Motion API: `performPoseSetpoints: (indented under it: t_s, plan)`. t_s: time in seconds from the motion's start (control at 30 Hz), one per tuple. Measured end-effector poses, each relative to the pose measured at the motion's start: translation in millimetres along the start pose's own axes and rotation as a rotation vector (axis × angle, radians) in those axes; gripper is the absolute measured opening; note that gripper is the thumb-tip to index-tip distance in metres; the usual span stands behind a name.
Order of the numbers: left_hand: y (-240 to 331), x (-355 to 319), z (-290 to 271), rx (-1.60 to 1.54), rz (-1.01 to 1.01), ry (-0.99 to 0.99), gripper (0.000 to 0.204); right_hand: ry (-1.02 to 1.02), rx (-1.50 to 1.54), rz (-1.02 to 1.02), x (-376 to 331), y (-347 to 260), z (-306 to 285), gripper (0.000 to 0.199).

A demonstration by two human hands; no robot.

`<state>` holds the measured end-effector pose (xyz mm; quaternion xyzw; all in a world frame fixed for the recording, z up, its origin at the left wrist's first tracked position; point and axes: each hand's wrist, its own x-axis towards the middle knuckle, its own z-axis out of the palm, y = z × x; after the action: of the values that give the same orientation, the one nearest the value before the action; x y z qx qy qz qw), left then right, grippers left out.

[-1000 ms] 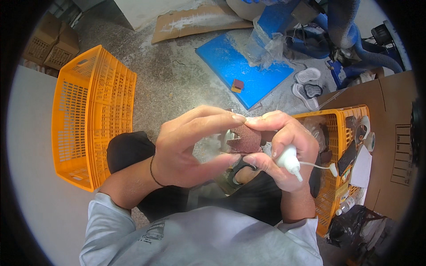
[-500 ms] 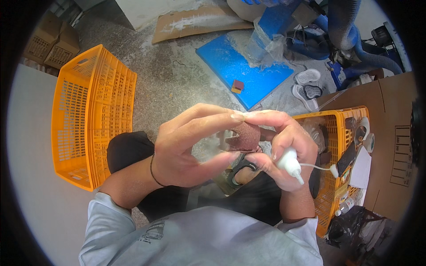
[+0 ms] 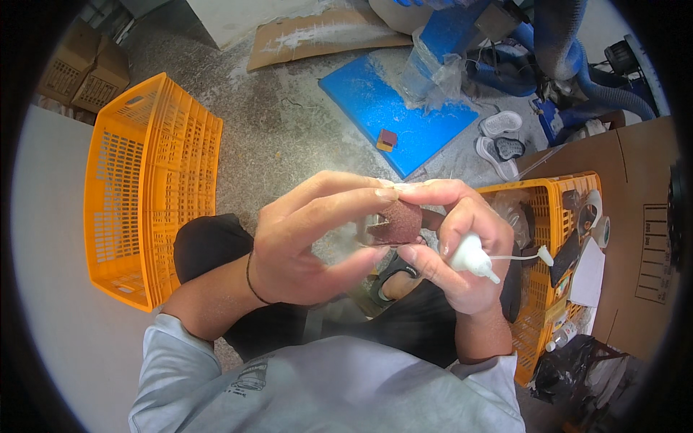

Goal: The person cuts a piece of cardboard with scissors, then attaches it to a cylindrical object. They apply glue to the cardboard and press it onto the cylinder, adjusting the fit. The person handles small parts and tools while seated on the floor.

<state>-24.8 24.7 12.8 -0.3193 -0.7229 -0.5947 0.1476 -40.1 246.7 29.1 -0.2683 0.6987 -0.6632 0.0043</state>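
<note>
A curled piece of reddish-brown sandpaper sits between my two hands, above my lap. My left hand pinches its left side, fingertips along the upper edge and thumb at the lower edge. From the other side, my right hand grips the sandpaper with thumb and index finger. Tucked in the curled fingers of that same hand is a small white squeeze bottle, its nozzle pointing down and to the right. The bottle's cap dangles out to the right on a thin strap. The inside of the curl is mostly hidden.
Stacked orange crates stand at the left. Another orange crate with assorted items is close on the right, beside a cardboard sheet. Ahead lie a blue board with a small block on it, and shoe soles.
The squeeze bottle has turned slightly in my right hand, its nozzle and dangling cap shifting up and right. Both hands keep hold of the sandpaper in almost the same place.
</note>
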Motion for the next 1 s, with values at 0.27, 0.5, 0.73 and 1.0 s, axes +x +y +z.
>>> performPoseSetpoints:
  t_s: [0.27,0.5,0.73,1.0]
  plan:
    - [-1.6,1.5,6.1,0.008,0.013,0.067,0.054,0.035,0.058,0.036,-2.0,-0.3,2.2,0.030]
    - [-4.5,-1.2,6.7,0.019,-0.012,0.077,0.053,0.041,0.033,0.038,-2.4,0.5,2.3,0.031]
    - [-6.0,-3.8,9.8,-0.002,-0.117,0.110,0.054,0.023,0.003,0.061,0.9,4.1,0.3,0.031]
    - [-14.1,-6.4,15.0,-0.196,-0.247,0.122,0.056,0.006,0.058,0.193,2.5,15.3,-2.2,0.039]
